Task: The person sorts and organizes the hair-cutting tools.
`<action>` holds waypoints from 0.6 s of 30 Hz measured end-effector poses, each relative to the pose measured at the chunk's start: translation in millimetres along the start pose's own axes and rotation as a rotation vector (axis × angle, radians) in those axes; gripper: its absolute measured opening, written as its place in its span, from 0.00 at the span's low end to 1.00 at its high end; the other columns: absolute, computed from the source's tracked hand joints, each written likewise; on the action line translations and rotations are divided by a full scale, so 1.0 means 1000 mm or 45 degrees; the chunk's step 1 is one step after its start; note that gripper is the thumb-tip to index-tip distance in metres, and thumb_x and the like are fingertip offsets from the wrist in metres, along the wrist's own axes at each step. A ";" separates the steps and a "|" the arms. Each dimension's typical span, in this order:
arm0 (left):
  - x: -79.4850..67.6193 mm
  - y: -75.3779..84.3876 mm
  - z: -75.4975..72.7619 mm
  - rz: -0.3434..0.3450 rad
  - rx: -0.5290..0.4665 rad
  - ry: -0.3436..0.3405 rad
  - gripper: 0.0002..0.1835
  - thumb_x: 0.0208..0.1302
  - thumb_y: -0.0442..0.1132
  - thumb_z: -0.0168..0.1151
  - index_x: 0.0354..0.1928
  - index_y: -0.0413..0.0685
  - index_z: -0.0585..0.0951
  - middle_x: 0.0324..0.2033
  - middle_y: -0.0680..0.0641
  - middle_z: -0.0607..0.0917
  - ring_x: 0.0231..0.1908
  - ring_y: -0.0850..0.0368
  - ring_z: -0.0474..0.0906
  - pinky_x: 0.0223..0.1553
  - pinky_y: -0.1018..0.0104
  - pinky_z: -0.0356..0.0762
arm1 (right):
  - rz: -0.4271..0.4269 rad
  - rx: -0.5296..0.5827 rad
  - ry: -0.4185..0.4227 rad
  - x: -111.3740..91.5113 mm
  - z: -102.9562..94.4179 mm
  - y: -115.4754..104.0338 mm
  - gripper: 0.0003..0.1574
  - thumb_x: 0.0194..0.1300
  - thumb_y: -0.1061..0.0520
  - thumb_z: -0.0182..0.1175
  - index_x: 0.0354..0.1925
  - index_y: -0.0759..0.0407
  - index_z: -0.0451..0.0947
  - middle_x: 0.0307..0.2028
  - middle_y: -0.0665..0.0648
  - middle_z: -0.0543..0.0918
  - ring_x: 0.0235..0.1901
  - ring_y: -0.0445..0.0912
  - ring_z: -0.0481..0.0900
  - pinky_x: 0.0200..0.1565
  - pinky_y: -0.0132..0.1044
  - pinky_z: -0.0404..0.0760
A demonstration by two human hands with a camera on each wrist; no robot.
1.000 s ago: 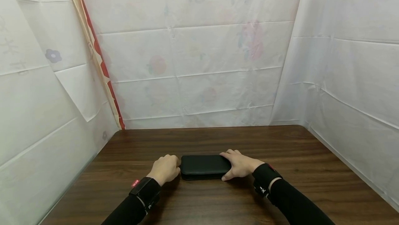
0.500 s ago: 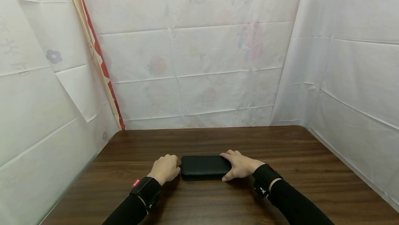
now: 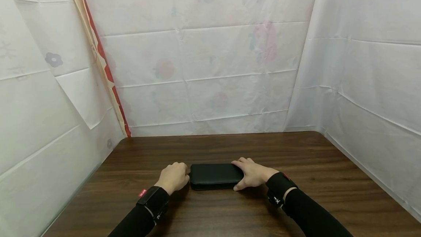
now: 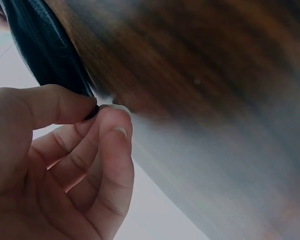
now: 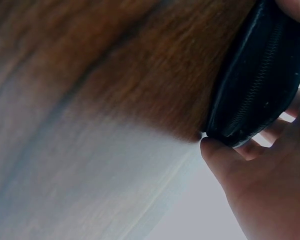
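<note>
A black zippered case point(image 3: 215, 175) with rounded corners lies flat on the brown wooden table, its long side facing me. At its left end, my left hand point(image 3: 173, 178) is curled, and thumb and forefinger pinch a small black tab point(image 4: 92, 113) beside the case's end. The right hand point(image 3: 254, 174) grips the opposite end, thumb along the near edge and fingers over the top and far side. In the right wrist view, the zipper point(image 5: 257, 77) runs along the case's side between its two edges and looks closed there. The case's contents are hidden.
The wood-grain table point(image 3: 210, 215) has rounded far corners. White printed sheets hang round it: a back sheet point(image 3: 204, 83), a left sheet point(image 3: 36, 127) with a red-and-cream border, and a right sheet point(image 3: 371, 91). Black bands point(image 3: 154, 202) circle both wrists.
</note>
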State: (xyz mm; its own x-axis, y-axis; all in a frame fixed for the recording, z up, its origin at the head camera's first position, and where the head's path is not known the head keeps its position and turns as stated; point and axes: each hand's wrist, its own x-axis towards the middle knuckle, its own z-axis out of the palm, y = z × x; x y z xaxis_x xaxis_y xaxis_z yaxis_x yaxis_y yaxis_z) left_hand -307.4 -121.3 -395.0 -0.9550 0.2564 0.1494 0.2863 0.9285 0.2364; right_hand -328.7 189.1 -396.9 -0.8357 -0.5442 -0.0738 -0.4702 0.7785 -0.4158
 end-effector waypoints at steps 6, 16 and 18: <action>0.001 0.001 -0.001 -0.005 -0.010 -0.014 0.12 0.63 0.32 0.65 0.48 0.40 0.88 0.44 0.41 0.88 0.42 0.43 0.86 0.41 0.49 0.84 | 0.004 -0.001 0.001 -0.001 0.000 -0.001 0.59 0.55 0.41 0.76 0.76 0.59 0.61 0.67 0.58 0.67 0.63 0.55 0.65 0.57 0.51 0.71; 0.003 0.002 -0.001 0.009 0.021 0.002 0.11 0.63 0.32 0.66 0.46 0.39 0.88 0.43 0.41 0.88 0.41 0.43 0.86 0.40 0.49 0.84 | 0.019 -0.005 0.000 0.000 -0.001 -0.001 0.59 0.54 0.41 0.76 0.76 0.58 0.61 0.67 0.57 0.67 0.62 0.53 0.65 0.58 0.51 0.71; 0.003 0.001 -0.001 0.003 0.021 0.001 0.11 0.63 0.33 0.66 0.46 0.39 0.88 0.43 0.42 0.88 0.41 0.43 0.86 0.41 0.49 0.84 | 0.017 -0.006 -0.005 0.000 -0.001 -0.001 0.59 0.55 0.41 0.76 0.76 0.58 0.61 0.67 0.57 0.67 0.63 0.54 0.65 0.58 0.51 0.71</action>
State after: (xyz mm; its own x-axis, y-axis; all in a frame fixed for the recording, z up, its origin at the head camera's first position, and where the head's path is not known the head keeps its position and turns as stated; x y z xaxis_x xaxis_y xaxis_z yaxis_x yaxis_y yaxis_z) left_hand -309.8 -119.5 -393.5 -0.9541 0.2585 0.1511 0.2874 0.9321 0.2203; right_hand -328.3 188.8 -395.8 -0.8408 -0.5349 -0.0829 -0.4604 0.7872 -0.4104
